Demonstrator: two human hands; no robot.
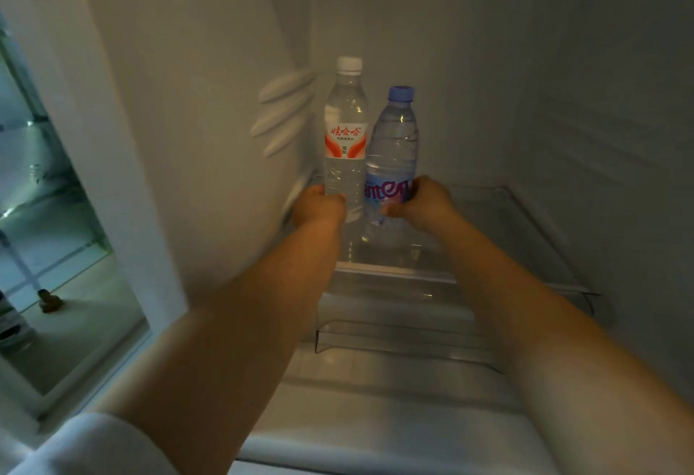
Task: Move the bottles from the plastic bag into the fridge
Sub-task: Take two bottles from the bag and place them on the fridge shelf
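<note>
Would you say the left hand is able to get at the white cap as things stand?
Probably yes. The left hand grips the red-label bottle low down, and nothing covers its white cap; it would have to let go first.

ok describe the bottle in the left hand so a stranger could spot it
Look inside the fridge, at the back left corner of the glass shelf. The left hand grips the taller bottle: white cap, red and white label, unlike the blue-capped bottle beside it.

two upright water bottles (344, 136) (392, 159) touching on fridge shelf (507, 219)
</note>
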